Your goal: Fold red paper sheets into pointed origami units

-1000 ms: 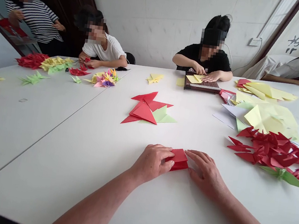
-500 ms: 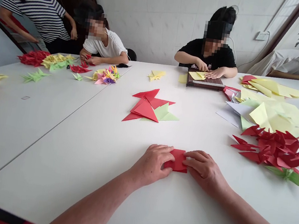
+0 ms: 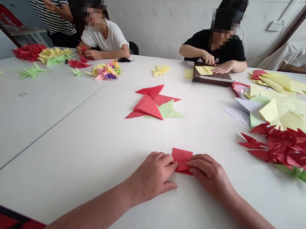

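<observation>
A folded sheet of red paper point(image 3: 182, 156) lies flat on the white table in front of me. My left hand point(image 3: 157, 174) presses its curled fingertips on the paper's left side, while the thumb sticks out free of it, nearer to me. At the right edge, my right hand point(image 3: 208, 175) pinches the sheet between fingers and thumb. Both hands hide part of the paper's sides. Beyond them, red folded pieces point(image 3: 151, 105) lie stacked over a light green folded piece point(image 3: 170, 110).
To the right is a heap of red paper cranes point(image 3: 290, 147), with loose yellow sheets point(image 3: 290, 111) behind. A person across the table works at a paper cutter point(image 3: 213, 77). More cranes point(image 3: 109, 71) lie at the back left, by other people.
My left hand has slid slightly toward me, its thumb coming off the paper, so the upper left corner now shows. My right hand keeps its place. The view has tilted a little.
</observation>
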Demonstrator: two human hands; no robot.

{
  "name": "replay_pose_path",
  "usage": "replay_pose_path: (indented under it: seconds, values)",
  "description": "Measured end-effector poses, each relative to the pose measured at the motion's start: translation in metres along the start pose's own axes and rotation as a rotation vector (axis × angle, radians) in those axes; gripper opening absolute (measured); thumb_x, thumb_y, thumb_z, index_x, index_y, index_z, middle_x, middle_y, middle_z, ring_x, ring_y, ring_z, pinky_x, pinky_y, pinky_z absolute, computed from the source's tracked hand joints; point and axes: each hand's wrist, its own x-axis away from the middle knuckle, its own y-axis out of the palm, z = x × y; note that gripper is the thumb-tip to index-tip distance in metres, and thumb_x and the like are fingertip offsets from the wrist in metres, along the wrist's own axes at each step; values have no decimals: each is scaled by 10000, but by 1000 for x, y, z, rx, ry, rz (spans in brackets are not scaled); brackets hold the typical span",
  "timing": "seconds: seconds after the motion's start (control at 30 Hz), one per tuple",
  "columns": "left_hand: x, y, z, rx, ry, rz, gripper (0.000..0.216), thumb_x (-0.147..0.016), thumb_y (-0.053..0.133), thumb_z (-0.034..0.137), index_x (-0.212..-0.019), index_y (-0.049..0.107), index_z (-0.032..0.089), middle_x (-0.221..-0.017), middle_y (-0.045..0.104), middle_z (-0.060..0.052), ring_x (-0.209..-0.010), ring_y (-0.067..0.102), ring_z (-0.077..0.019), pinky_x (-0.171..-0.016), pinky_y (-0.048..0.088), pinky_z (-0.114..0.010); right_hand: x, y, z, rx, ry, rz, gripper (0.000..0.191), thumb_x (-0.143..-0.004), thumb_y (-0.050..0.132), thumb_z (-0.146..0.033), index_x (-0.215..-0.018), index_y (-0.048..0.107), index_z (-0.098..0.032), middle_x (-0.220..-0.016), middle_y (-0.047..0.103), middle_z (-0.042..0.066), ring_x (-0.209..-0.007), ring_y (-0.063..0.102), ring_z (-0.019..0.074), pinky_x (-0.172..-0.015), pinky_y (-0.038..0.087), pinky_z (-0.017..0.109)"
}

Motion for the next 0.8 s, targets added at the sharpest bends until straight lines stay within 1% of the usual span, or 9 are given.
replay_pose_path:
  seconds: [0.1,0.17,0.23,0.3,0.4,0.57,0.67,0.73,0.8]
  values:
    - [2,6,9,-80,-26,7,624,-802,573,615,-1192,555,128,-1004,567,-77,-902,514,-229,-854,432,-404,-5,-2,3,-126,143,-1,178,-826,544,-135,-888,678,-234,-933,689,22,-832,637,160,-724,517,267]
    - [2,11,15,-130,-19,10,723,-802,506,677,-1245,521,106,-1004,559,-86,-891,500,-231,-873,413,-420,-9,-5,5,-172,192,-27,169,-821,539,-157,-877,679,-234,-913,684,17,-805,635,158,-706,510,268]
    - [2,14,17,-159,-2,13,755,-815,461,693,-1288,488,104,-1010,555,-87,-885,493,-228,-902,390,-430,-13,-8,7,-200,232,-59,164,-831,532,-187,-882,680,-234,-886,676,12,-776,624,154,-684,497,269]
    - [2,15,18,-164,6,16,746,-826,439,693,-1305,473,122,-1023,557,-85,-891,494,-229,-931,365,-441,-16,-11,9,-213,270,-91,165,-839,529,-205,-894,681,-238,-874,662,8,-754,609,148,-662,481,266]
    - [2,12,16,-130,0,9,663,-842,439,672,-1254,506,156,-1030,568,-73,-906,503,-229,-950,345,-449,-18,-14,11,-192,288,-138,152,-846,526,-217,-840,676,-237,-877,633,6,-730,583,134,-644,456,258]
    - [0,6,13,-36,-8,-31,503,-851,542,566,-1183,541,187,-1023,583,-45,-895,509,-213,-908,378,-418,-20,-18,11,-124,316,-194,160,-856,519,-238,-736,624,-221,-848,593,-3,-673,537,114,-615,421,251]
    - [1,4,13,-25,-5,-47,510,-830,606,517,-1207,528,183,-1056,591,-49,-916,512,-221,-887,399,-407,-24,-20,11,-96,363,-219,183,-852,522,-254,-683,576,-211,-814,586,-8,-651,520,110,-596,407,248]
    - [2,3,13,-24,5,-40,536,-823,625,498,-1236,512,175,-1097,593,-57,-952,515,-231,-919,392,-419,-28,-21,12,-64,373,-233,202,-847,519,-251,-651,541,-206,-792,582,-10,-647,513,111,-596,401,249]
    - [4,4,12,-16,9,-31,557,-821,637,480,-1263,495,172,-1140,588,-64,-989,515,-238,-948,384,-426,-30,-23,12,-46,363,-265,181,-842,512,-238,-666,544,-208,-797,583,-10,-642,508,110,-588,396,249]
